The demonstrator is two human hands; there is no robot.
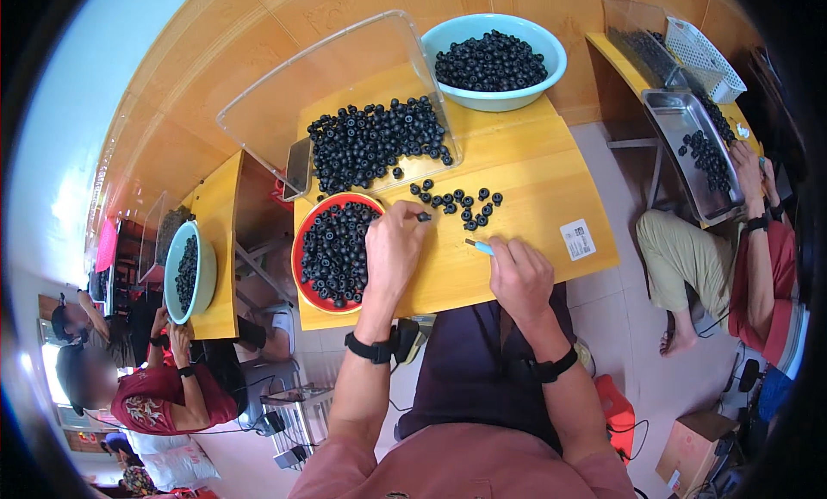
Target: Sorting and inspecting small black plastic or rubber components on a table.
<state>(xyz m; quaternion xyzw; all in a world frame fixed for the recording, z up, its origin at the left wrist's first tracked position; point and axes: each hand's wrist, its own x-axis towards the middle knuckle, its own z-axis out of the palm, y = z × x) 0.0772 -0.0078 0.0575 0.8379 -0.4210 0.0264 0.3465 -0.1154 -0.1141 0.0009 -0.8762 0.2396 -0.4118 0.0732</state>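
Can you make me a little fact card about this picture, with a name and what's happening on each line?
Table: yellow, white sticker near its right edge
Left hand grip: holds one black piece
Right hand grip: holds a blue-handled tool
Red bowl: many small black pieces
Clear box: a black heap
Blue bowl: another heap, at the table's far side
Loose pieces: scattered on the table
People nearby: one at left, another at right

Head-worn fisheye, looking down, seemingly near table (534, 180)
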